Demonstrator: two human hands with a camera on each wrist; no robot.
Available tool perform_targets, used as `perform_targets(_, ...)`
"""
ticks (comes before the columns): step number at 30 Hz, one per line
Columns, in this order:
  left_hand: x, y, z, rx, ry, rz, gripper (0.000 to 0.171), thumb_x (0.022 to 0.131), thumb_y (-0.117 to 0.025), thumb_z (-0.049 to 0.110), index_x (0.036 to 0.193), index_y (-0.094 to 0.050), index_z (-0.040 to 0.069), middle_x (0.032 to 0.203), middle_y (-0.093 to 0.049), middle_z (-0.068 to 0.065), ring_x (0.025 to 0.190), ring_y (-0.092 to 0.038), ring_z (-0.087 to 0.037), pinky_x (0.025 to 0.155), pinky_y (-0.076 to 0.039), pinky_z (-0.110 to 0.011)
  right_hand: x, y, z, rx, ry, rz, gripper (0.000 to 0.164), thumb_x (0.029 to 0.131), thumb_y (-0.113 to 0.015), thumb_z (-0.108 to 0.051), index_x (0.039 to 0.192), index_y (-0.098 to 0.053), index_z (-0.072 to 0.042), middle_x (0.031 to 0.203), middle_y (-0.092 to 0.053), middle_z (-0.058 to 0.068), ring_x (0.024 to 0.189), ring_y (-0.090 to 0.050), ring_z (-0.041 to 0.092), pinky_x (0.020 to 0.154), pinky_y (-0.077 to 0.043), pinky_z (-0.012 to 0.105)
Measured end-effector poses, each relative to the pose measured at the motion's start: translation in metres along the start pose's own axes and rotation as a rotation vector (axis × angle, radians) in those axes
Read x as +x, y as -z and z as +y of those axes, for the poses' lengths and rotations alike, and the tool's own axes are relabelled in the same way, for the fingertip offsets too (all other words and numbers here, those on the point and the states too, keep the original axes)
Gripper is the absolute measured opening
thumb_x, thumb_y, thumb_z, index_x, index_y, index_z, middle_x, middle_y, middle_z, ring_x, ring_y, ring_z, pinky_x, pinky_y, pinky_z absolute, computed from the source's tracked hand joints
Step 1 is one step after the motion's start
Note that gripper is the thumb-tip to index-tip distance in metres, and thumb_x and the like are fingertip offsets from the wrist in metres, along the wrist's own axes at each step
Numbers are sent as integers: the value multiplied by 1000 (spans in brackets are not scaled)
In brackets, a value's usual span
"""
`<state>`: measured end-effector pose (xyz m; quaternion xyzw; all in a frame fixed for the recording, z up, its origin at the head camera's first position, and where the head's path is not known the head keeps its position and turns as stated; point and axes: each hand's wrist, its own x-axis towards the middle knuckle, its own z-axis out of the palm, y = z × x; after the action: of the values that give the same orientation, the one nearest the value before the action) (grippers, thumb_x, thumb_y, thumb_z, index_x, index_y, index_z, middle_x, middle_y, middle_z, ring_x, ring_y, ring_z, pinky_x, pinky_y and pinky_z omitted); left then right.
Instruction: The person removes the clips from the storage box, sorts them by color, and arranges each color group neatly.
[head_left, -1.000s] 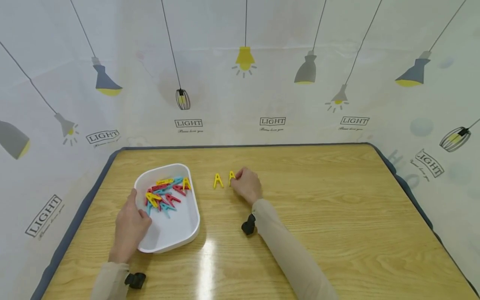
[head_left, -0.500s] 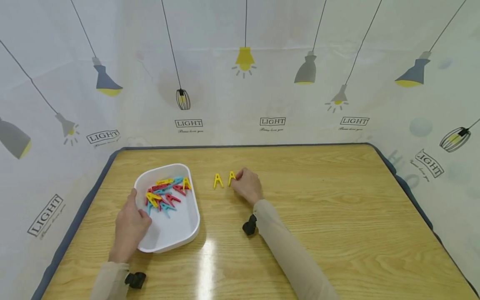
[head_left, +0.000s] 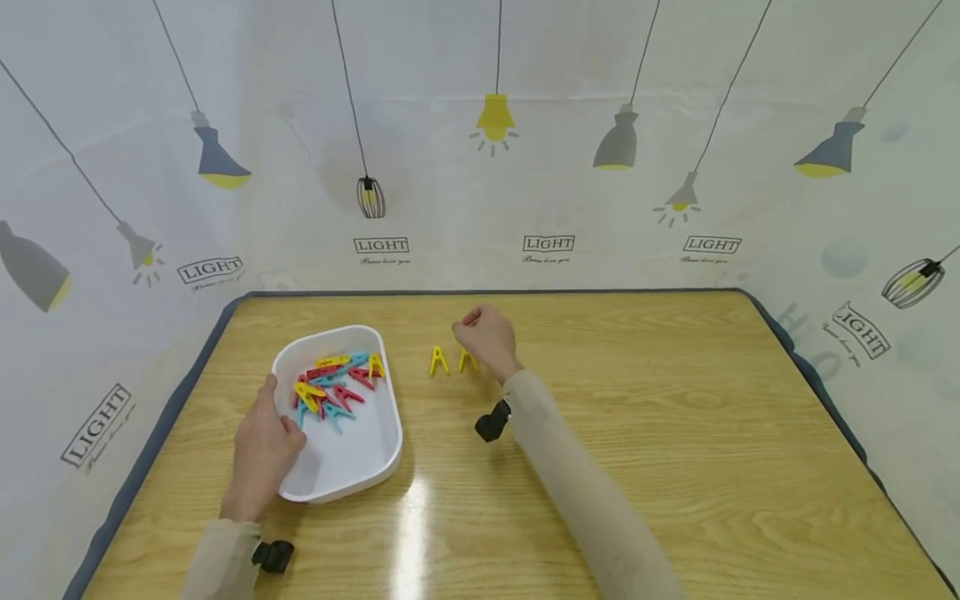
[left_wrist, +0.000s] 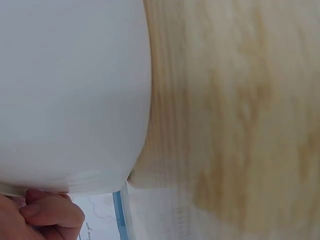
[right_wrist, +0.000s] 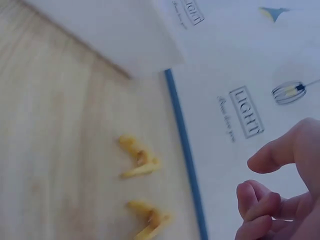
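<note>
My left hand (head_left: 262, 450) grips the left rim of a white plastic tray (head_left: 337, 471), thumb over the edge. Inside the tray lies a heap of small yellow, red and blue clothespins (head_left: 309, 395), gathered toward its far end. Two yellow clothespins stand side by side on the table right of the tray: a left clothespin (head_left: 438, 362) and a right clothespin (head_left: 468, 362), the latter partly hidden behind my right hand (head_left: 487, 340). That hand is raised above them, and in the right wrist view its thumb and curled fingers are apart with nothing between them.
The wooden table (head_left: 675, 433) has a dark blue edging along its back and sides. A pale wall sheet (head_left: 435, 192) printed with lamps hangs close behind it. The tray wall (left_wrist: 75, 90) fills much of the left wrist view.
My right hand has let go of the right yellow clothespin and lifted up and away from it, leaving it on the table. My left hand still holds the tray.
</note>
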<state>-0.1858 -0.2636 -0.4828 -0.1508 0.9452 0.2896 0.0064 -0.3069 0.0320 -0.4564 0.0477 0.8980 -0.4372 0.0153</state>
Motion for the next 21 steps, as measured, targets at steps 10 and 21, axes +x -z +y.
perform_targets(10, -1, 1, 1, -1, 16, -8, 80, 96, -52, -2, 161, -6, 0, 157, -29, -35, 135, -43, -52, 103, -47, -61, 2, -20, -68, -75, 151, -102, 18, 92, -67, -28, 97, -65, -11, 92, -68, 4, 80, -60, 19, 65, -46, 27)
perform_targets(21, 0, -2, -2, 7, -12, 8, 79, 95, -52, -2, 161, -9, -2, 157, -31, -35, 132, -46, -49, 104, -47, -61, -9, -78, -115, -172, 334, -221, 15, 90, -69, -21, 103, -68, -12, 93, -66, -3, 82, -58, 12, 68, -46, 21)
